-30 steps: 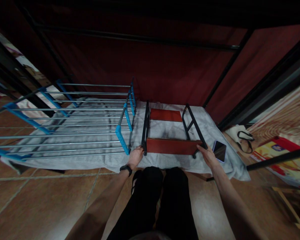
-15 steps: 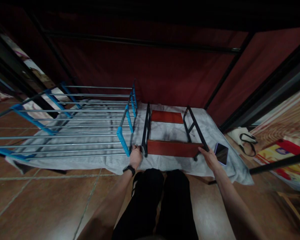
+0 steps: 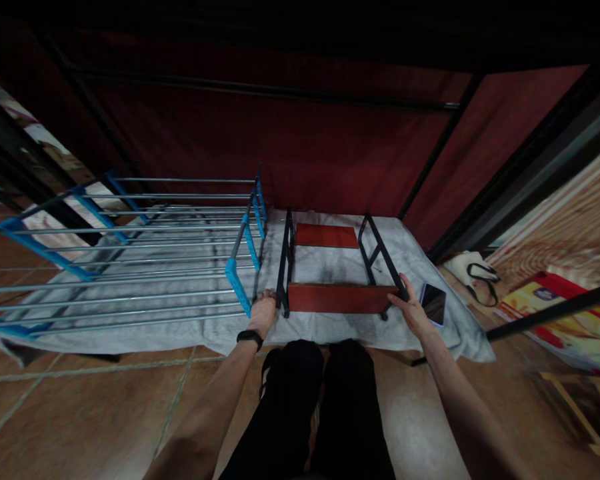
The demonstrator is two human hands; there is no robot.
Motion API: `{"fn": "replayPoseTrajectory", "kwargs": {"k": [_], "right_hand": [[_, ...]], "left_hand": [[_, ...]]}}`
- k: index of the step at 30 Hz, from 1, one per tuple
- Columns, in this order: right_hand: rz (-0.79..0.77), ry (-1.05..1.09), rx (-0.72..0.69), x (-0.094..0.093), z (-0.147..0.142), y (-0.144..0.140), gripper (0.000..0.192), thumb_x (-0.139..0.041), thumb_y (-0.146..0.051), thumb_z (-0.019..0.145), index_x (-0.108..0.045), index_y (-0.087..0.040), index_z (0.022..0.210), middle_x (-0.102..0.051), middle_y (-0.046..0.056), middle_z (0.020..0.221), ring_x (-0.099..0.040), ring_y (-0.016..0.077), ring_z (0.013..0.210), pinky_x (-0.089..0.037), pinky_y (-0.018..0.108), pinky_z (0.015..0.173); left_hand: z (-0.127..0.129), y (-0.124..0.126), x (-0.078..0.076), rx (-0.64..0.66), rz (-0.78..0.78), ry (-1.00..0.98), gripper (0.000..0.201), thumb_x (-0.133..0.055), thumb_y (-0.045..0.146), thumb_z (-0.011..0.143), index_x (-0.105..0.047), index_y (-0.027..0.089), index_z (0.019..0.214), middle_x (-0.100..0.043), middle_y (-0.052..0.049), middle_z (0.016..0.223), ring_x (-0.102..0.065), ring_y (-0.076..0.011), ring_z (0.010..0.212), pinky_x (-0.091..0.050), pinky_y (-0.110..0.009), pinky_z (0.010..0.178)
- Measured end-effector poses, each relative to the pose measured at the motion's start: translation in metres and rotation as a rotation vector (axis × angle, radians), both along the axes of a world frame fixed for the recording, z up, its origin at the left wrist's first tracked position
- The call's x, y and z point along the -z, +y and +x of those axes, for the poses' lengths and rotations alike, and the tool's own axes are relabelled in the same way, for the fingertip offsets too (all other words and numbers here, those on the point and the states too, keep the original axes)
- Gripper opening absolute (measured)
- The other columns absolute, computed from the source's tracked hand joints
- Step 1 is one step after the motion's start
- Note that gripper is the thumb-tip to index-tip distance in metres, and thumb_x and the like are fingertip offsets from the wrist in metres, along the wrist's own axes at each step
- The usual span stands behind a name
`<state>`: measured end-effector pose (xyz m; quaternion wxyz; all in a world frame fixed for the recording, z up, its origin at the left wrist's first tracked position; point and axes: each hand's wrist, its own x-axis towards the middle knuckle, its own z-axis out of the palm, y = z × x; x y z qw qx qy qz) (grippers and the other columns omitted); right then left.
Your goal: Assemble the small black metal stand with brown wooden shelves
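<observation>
Black metal frame with red-brown boards, a hand at each near corner.

The small rack (image 3: 336, 267) stands on the grey cloth (image 3: 430, 267) near its front edge; the left hand (image 3: 263, 311) seems curled round the near left leg, the right hand (image 3: 409, 308) closed on the near right rail. Likely risks: an uneven pull could twist the frame or bunch the cloth, knock the blue-and-steel rack (image 3: 180, 253) just beside it, or sweep the phone (image 3: 434, 303) lying beside the right hand off the cloth's edge.
</observation>
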<state>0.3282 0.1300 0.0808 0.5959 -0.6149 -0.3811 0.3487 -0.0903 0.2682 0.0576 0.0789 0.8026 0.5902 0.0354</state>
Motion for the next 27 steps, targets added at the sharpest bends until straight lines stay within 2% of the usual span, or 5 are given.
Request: {"fn": "replayPoseTrajectory", "kwargs": {"k": [3, 6, 13, 19, 27], "right_hand": [[-0.016, -0.03, 0.022, -0.007, -0.001, -0.002, 0.097, -0.081, -0.045, 0.066, -0.034, -0.036, 0.151, -0.05, 0.0, 0.147, -0.047, 0.0231, 0.134, -0.033, 0.042, 0.117], [-0.001, -0.101, 0.015, -0.014, -0.002, -0.004, 0.088, -0.08, -0.044, 0.066, -0.044, -0.034, 0.145, -0.049, -0.001, 0.149, -0.04, 0.0228, 0.141, -0.031, 0.041, 0.118], [-0.01, -0.199, -0.091, -0.03, 0.002, -0.009, 0.066, -0.074, -0.041, 0.073, -0.056, -0.034, 0.136, -0.049, -0.002, 0.149, -0.034, 0.0222, 0.145, -0.022, 0.041, 0.121], [-0.03, -0.324, -0.145, -0.033, 0.006, -0.009, 0.056, -0.07, -0.042, 0.076, -0.06, -0.032, 0.13, -0.059, -0.001, 0.137, -0.047, 0.024, 0.133, -0.031, 0.041, 0.116], [0.012, -0.776, -0.115, -0.025, 0.01, -0.003, 0.035, -0.062, -0.042, 0.083, -0.069, -0.027, 0.113, -0.059, 0.008, 0.117, -0.059, 0.0253, 0.112, -0.049, 0.04, 0.096]], "left_hand": [[-0.005, -0.003, 0.002, 0.01, 0.051, -0.118, 0.028, -0.045, 0.002, 0.082, -0.066, 0.014, 0.095, -0.065, -0.021, 0.117, -0.064, -0.0284, 0.11, -0.05, -0.039, 0.094], [-0.006, -0.008, 0.004, -0.141, 0.063, -0.411, 0.021, -0.051, 0.004, 0.078, -0.059, 0.015, 0.094, -0.068, -0.014, 0.093, -0.068, -0.0236, 0.092, -0.052, -0.034, 0.084], [0.013, -0.01, -0.028, -0.594, -0.204, -1.616, 0.017, -0.061, 0.019, 0.077, -0.045, 0.02, 0.082, -0.059, 0.003, 0.069, -0.061, -0.0115, 0.057, -0.054, -0.026, 0.061], [0.027, -0.007, -0.056, -0.583, -0.236, -1.76, 0.019, -0.066, 0.019, 0.069, -0.049, 0.018, 0.078, -0.057, 0.004, 0.07, -0.058, -0.0078, 0.059, -0.049, -0.019, 0.058], [0.042, -0.009, -0.053, -0.592, -0.182, -1.688, 0.015, -0.061, 0.021, 0.075, -0.048, 0.02, 0.081, -0.056, 0.005, 0.07, -0.056, -0.0069, 0.06, -0.044, -0.017, 0.057]]}}
